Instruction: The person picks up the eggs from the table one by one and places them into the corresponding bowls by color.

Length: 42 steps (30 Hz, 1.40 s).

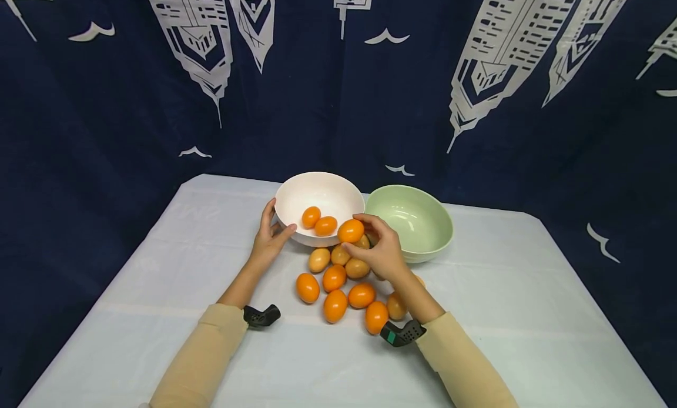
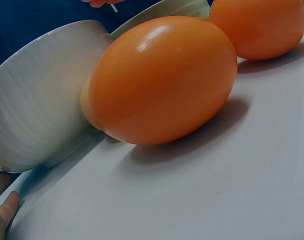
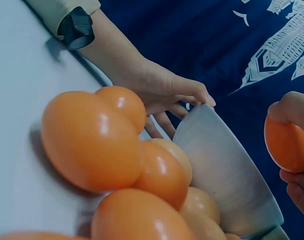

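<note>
A white bowl [image 1: 319, 190] stands at the far side of the table with two orange eggs [image 1: 325, 226] inside. My left hand [image 1: 267, 241] holds its left side, thumb at the rim and fingers along the outer wall, as the right wrist view also shows. Between thumb and fingers, my right hand [image 1: 382, 248] pinches another orange egg [image 1: 351, 231] at the bowl's front right rim. In front of the bowl lie several orange eggs [image 1: 335, 306] and several light brown eggs [image 1: 319, 260]. My right hand and forearm partly hide some of them.
A light green bowl [image 1: 409, 217] sits right of the white one, its lower left side partly behind my right hand. A white cloth [image 1: 529, 314] covers the table. Beyond the far edge hangs a dark blue curtain [image 1: 338, 102] with white building prints.
</note>
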{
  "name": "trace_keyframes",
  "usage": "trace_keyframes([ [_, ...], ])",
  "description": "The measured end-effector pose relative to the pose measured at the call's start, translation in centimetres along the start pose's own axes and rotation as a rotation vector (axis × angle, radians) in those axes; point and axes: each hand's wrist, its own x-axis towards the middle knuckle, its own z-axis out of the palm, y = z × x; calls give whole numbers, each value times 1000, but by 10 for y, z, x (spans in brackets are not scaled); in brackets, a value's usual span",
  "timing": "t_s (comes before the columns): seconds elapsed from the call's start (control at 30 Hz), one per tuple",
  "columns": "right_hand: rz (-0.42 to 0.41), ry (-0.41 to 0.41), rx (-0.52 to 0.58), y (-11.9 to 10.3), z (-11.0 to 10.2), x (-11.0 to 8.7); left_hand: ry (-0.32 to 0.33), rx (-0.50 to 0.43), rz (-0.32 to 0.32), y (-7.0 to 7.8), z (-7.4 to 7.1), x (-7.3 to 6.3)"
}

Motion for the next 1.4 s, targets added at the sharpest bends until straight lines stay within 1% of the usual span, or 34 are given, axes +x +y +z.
trace_keyframes([
  [0.2, -6, -25, 49, -2, 7, 12, -5, -14, 2, 1, -1, 0],
  [0.27, -6, -31, 61, -3, 10, 16, -13, -25, -9, 3, -1, 0],
  [0.3, -12, -33, 60, -3, 11, 18, -16, -27, -11, 8, -1, -1],
  [0.37, -15, -33, 54, -4, 14, 22, -15, -26, 2, 8, -1, -1],
  [0.43, -13, -32, 34, -5, 16, 26, -22, -30, -11, 16, -1, -4],
  [0.5, -9, -33, 11, -6, 19, 30, -18, -21, -2, 14, 0, -4],
  [0.53, -5, -35, -3, -7, 20, 32, -15, -20, -2, 10, 0, -3],
  [0.6, -11, -40, -32, -8, 23, 36, -16, -19, -17, 9, -1, -2],
  [0.67, -24, -45, -61, -8, 26, 40, -7, -7, -8, 0, -1, 1],
  [0.73, -40, -49, -86, -8, 29, 44, -10, -11, -4, 0, -1, 1],
  [0.83, -44, -62, -105, -8, 32, 50, -17, -22, 2, 1, -1, 1],
  [0.97, 8, -89, -139, -11, 35, 57, -29, -37, 24, 1, -1, 1],
  [1.1, 66, -112, -179, -14, 38, 63, -30, -27, 31, -1, -1, 2],
  [1.3, 116, -137, -198, -13, 43, 73, -21, -17, 38, -1, -1, 1],
  [1.4, 122, -147, -217, -12, 46, 78, -20, -19, 34, -1, -1, 1],
])
